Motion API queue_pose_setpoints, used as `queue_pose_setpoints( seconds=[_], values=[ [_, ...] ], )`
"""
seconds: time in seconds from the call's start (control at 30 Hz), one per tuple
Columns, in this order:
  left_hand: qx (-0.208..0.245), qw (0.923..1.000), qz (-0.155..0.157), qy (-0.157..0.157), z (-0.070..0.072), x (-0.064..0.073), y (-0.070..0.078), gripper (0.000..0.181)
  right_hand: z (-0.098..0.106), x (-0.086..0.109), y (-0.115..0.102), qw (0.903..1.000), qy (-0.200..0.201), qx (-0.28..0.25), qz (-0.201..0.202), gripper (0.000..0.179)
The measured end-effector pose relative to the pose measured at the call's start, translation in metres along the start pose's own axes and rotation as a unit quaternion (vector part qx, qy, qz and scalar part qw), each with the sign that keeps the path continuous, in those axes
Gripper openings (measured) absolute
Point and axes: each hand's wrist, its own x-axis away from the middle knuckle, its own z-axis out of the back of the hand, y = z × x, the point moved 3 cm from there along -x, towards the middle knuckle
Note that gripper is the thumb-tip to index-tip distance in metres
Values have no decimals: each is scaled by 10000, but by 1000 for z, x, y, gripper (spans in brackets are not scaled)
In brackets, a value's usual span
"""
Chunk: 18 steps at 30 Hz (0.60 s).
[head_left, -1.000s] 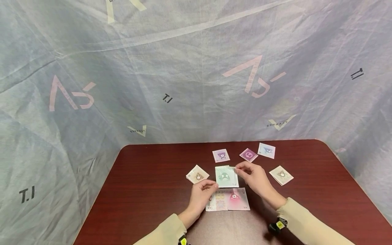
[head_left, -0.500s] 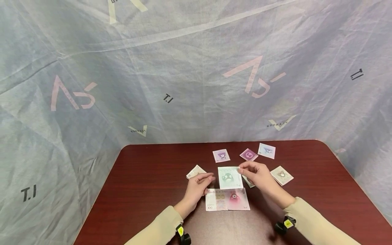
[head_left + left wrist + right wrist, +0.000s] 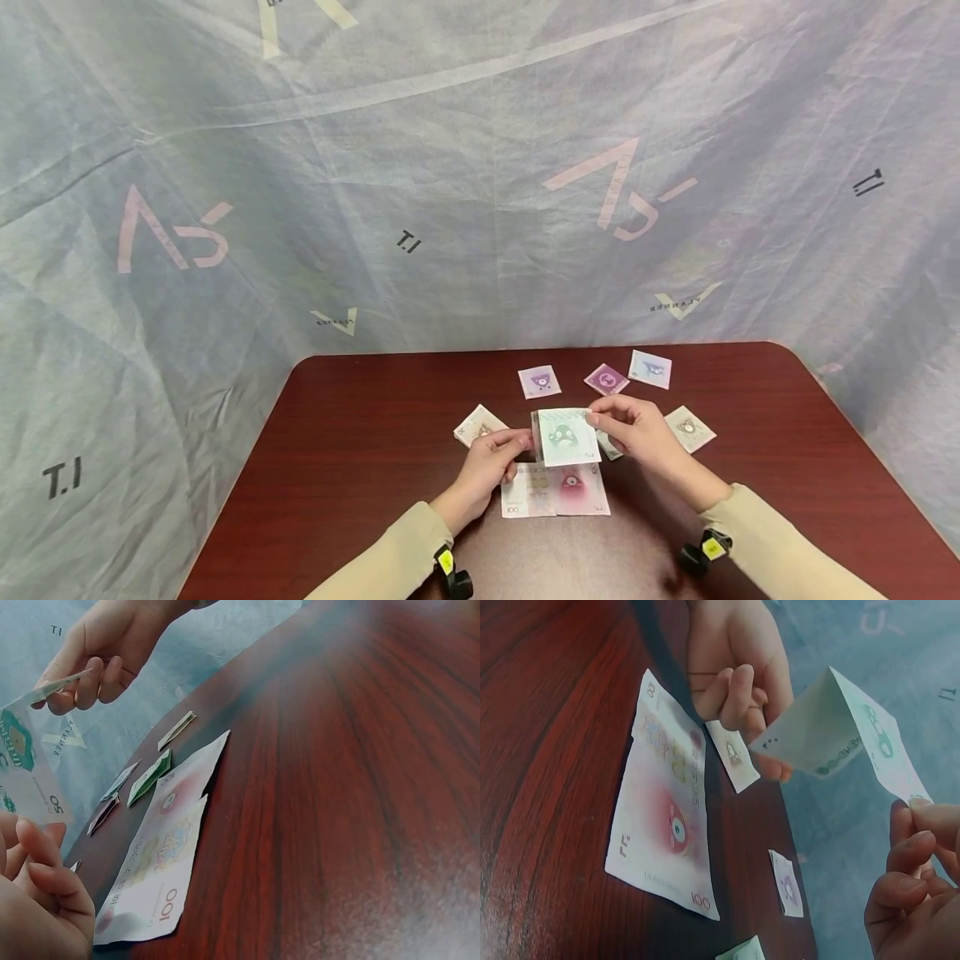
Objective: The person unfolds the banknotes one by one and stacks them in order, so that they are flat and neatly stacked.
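Note:
A green play banknote (image 3: pixel 568 440) marked 50 is held above the table with a crease across its middle, its two halves standing at an angle in the right wrist view. My right hand (image 3: pixel 633 429) pinches its right end between thumb and forefinger. At the other end, my left hand (image 3: pixel 486 462) pinches the corner of the folded half (image 3: pixel 810 739). Below the green note lies a flat, unfolded red banknote (image 3: pixel 573 493) marked 100. A folded green note (image 3: pixel 609 450) sits on the table, partly hidden behind my right hand.
Folded notes lie around: tan (image 3: pixel 474 423) beside my left hand, yellowish (image 3: pixel 689 429) at right, purple (image 3: pixel 540 382), magenta (image 3: pixel 607 380) and blue (image 3: pixel 650 369) farther back. A grey printed cloth (image 3: pixel 480 208) hangs behind the dark red table (image 3: pixel 360 433).
The green note has come up off the folded green note and shifted right with my right hand. My left hand has taken hold of its left end, and the fold is opening.

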Motion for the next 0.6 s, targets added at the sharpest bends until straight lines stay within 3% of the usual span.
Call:
queue_pose_setpoints(
  seconds=[0.2, 0.43, 0.6],
  values=[
    [108, 9997, 38, 205, 10, 1, 0, 29, 6, 0, 4, 9999, 151, -25, -19, 12],
    [-105, 9991, -131, 379, 19, 6, 4, 27, 9, 4, 8, 9993, 294, 151, -164, 12],
    [-308, 9972, -309, 613, 24, 11, 10, 23, 10, 5, 11, 9963, 550, 665, -53, 8]
  ],
)
